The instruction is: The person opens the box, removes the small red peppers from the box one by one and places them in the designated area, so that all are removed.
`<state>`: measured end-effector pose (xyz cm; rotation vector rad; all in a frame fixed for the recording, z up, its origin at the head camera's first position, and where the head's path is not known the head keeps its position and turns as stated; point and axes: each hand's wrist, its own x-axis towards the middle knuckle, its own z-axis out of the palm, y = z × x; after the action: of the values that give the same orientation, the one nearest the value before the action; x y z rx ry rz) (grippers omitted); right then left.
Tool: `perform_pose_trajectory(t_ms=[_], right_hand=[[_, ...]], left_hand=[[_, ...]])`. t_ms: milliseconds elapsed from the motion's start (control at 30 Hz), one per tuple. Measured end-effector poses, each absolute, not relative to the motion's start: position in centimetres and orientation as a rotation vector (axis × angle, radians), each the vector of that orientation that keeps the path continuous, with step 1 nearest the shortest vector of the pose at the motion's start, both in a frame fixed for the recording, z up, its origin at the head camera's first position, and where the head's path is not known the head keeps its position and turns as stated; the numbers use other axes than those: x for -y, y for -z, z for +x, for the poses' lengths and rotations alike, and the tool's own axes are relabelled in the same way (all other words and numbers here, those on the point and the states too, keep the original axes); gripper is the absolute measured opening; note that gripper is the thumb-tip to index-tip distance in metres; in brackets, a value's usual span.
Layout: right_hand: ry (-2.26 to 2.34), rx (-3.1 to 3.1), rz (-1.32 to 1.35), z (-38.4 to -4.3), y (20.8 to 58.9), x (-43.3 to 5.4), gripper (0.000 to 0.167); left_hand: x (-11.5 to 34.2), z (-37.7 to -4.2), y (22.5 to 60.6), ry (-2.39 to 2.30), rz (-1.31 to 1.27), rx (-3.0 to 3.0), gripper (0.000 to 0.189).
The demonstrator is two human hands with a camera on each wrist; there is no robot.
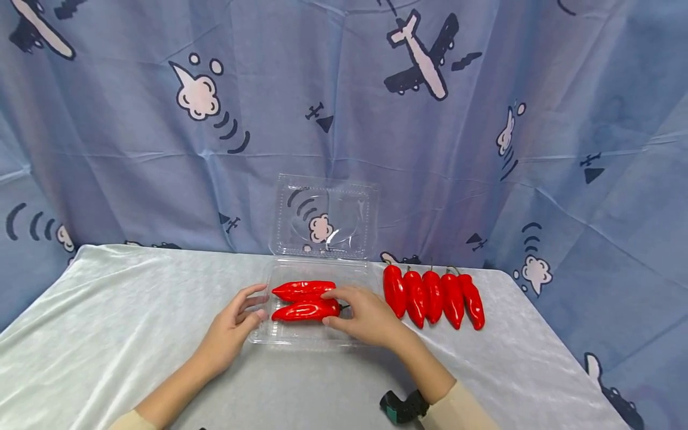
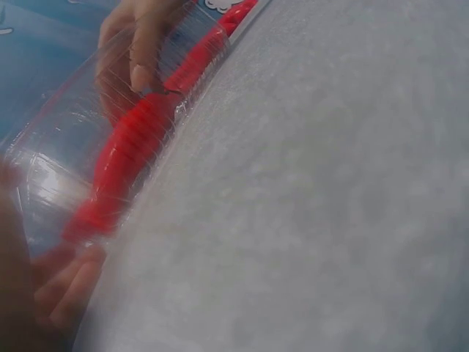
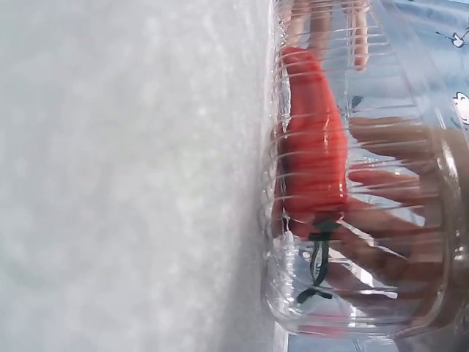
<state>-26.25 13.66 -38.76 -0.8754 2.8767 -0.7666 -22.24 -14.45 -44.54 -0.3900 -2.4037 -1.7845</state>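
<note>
Two glossy red chili peppers lie side by side in a clear plastic clamshell box [image 1: 301, 343], tips to the left. My right hand [image 1: 362, 313] reaches in from the right and grips the near pepper [image 1: 303, 310] by its stem end, thumb on the near side and fingers on the far side. The far pepper [image 1: 301, 290] lies just beyond, its right end partly behind those fingers. In the right wrist view a green stem [image 3: 319, 253] shows through the ribbed wall. At the box's left edge my left hand [image 1: 228, 334] touches the wall with relaxed fingers and thumb.
The lid [image 1: 325, 218] stands up behind the box. Right of it, several more red peppers [image 1: 432, 295] lie in a row on the pale tablecloth [image 1: 161, 310]. A black object [image 1: 400, 409] lies near the right forearm. A patterned blue curtain [image 1: 333, 89] hangs behind the table.
</note>
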Motion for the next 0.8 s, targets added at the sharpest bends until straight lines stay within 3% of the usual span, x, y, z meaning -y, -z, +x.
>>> perform_pose_trajectory(t_ms=[500, 800], right_hand=[[0.681, -2.869, -0.858, -26.47, 38.67, -13.6, 0.048], [0.657, -2.884, -0.854, -26.47, 38.65, -13.51, 0.04]], left_hand=[[14.4, -22.13, 44.41, 1.76, -0.375, 2.428, 0.048], [14.36, -22.1, 44.33, 1.759, -0.366, 2.43, 0.047]])
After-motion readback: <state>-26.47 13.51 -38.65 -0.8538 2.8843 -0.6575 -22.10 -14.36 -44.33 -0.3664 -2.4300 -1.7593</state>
